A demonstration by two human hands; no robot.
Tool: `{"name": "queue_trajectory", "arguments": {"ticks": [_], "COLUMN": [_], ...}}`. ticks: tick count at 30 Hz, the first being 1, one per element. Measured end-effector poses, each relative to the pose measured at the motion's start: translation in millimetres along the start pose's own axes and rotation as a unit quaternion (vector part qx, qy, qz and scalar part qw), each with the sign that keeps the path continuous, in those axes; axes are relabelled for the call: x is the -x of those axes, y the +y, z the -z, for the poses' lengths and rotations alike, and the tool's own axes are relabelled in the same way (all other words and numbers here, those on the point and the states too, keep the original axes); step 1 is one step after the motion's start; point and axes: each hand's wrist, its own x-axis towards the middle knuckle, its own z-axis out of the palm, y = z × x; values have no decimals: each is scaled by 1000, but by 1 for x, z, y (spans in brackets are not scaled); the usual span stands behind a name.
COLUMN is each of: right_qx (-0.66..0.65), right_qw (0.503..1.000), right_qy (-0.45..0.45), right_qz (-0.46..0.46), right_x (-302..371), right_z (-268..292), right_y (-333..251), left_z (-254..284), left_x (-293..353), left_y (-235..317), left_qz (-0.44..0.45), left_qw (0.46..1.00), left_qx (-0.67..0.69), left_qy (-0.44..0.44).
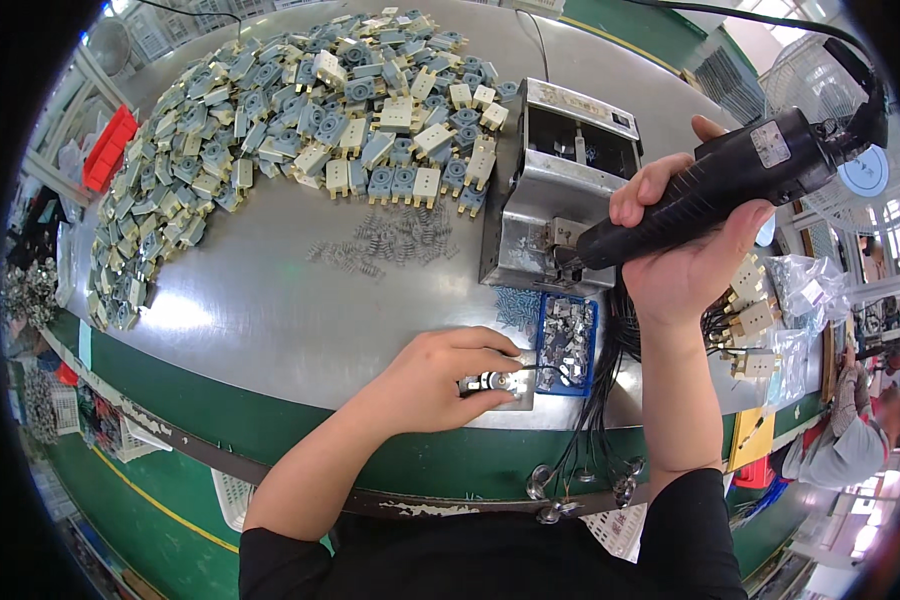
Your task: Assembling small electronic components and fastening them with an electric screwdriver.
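Observation:
My right hand [685, 270] is wrapped round a thick black electric screwdriver [720, 185], held slantwise. Its tip points down-left at the front of a metal screw feeder [542, 210]; whether the bit touches a screw there is too small to tell. Low in the middle of the bench, my left hand [425, 375] pinches a small shiny metal part [492, 382] between thumb and fingers, over a small metal plate [520, 392]. A thin black cable runs from that part to the right, across a blue tray [541, 345] of small metal clips.
Grey and cream plastic housings [310, 115] form a large heap at the back left. Loose springs [395, 240] and bluish screws [517, 303] lie nearer. Black cables [597, 400] with round metal ends hang over the front edge. A fan [850, 150] and another person [845, 440] are at the right.

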Motion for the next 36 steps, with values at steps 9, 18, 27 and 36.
{"name": "queue_trajectory", "arguments": {"ticks": [9,18,27,36], "right_qx": [-11,18,-96,-96], "right_qw": [1000,997,980,981], "right_qy": [-11,-60,-92,-91], "right_qz": [-1,-35,-149,-143], "right_x": [7,18,79,88], "right_z": [-2,-8,-37,-42], "right_y": [2,-11,-41,-32], "left_z": [1,-1,-1,-3], "left_x": [2,-1,4,6], "left_y": [2,0,-4,-4], "left_qz": [8,-1,1,-3], "left_qw": [1000,1000,1000,1000], "left_qx": [-2,4,4,0], "left_qy": [-3,-4,7,10]}}
